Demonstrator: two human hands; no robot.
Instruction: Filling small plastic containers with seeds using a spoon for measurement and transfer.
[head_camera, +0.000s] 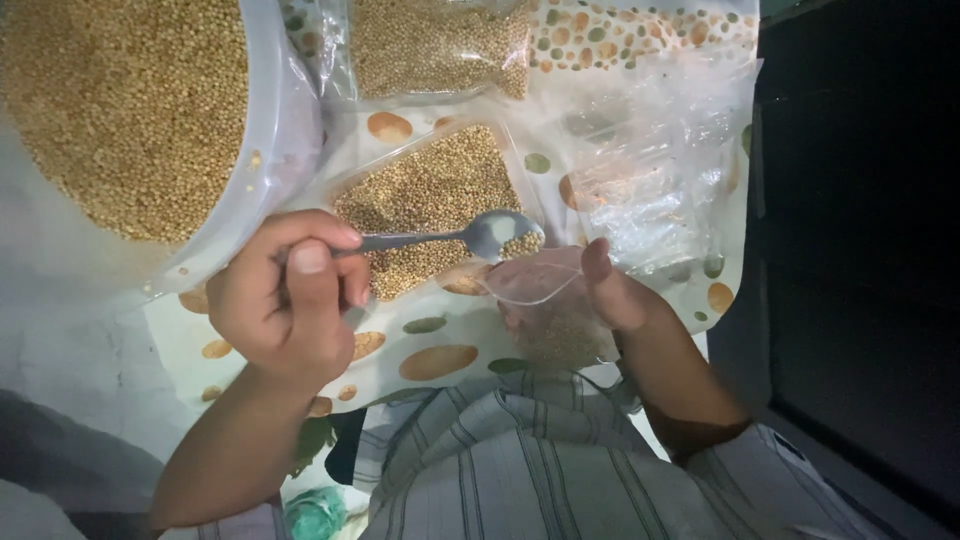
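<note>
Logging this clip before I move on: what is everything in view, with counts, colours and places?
Large bowl of seeds: one, pale bowl, tan seeds, top left.
Filled seed bags: two, clear plastic, tan seeds; one at top centre, the other lying mid-frame.
Empty bags: a clear crumpled pile, count unclear, right.
Spotted cloth: one, white with orange and green dots, under everything.
Spoon: one, metal, holding seeds, over the small bag's mouth.
Small bag: one, clear, partly filled, centre.
Striped garment: grey-white, bottom.
Left hand: fingers closed on the spoon handle.
Right hand: holding the small bag open.
</note>
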